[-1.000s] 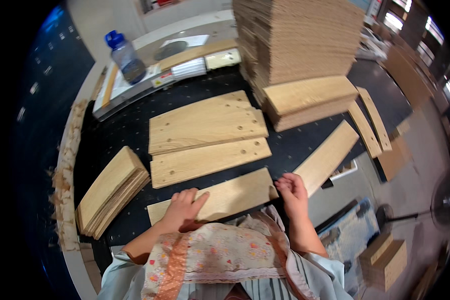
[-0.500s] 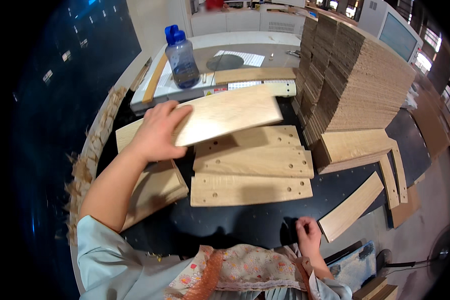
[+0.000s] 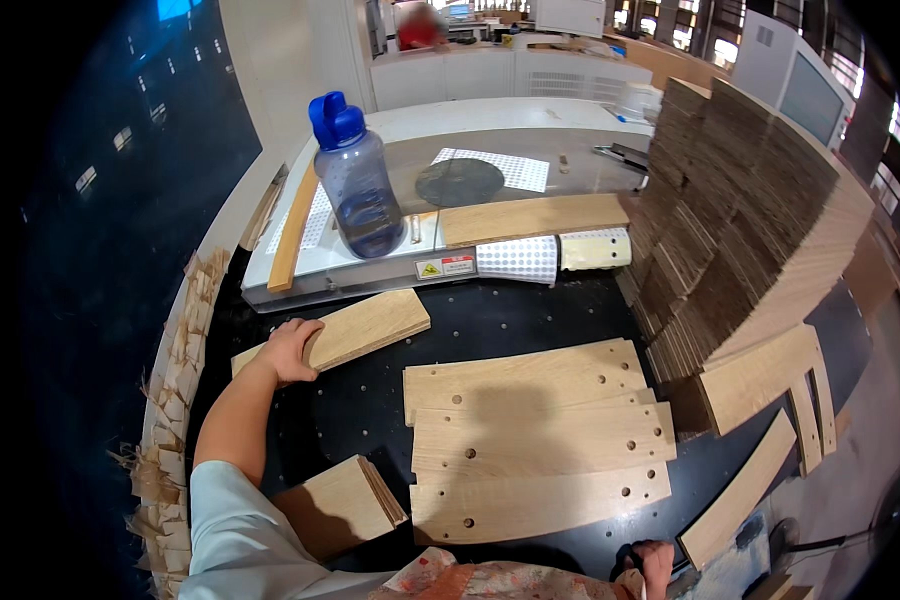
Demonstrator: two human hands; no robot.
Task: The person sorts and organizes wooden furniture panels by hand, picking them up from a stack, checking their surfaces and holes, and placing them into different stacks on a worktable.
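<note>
My left hand (image 3: 288,350) grips a plain, light wooden board (image 3: 370,325) at the far left of the black table. Its thumb is on the near edge and its fingers are over the top; the board lies on a low stack of similar pieces. Nearer me is another short stack of boards (image 3: 338,505). Three drilled boards (image 3: 540,435) lie overlapping in the middle. Low at the right, my right hand (image 3: 655,562) is closed beside the table's front edge; what it holds, if anything, is hidden. A narrow curved wooden strip (image 3: 740,490) lies right of it.
A tall stack of wooden boards (image 3: 750,230) rises at the right, with slim wooden pieces (image 3: 812,400) near its foot. Behind the table, a blue-capped water bottle (image 3: 360,195) stands on a machine ledge beside a wooden strip (image 3: 535,218). Ragged torn edging (image 3: 185,370) lines the left side.
My left hand has brought the board from above the drilled boards leftward and down onto the far-left stack. My right hand stays low and closed. The view has tilted up.
</note>
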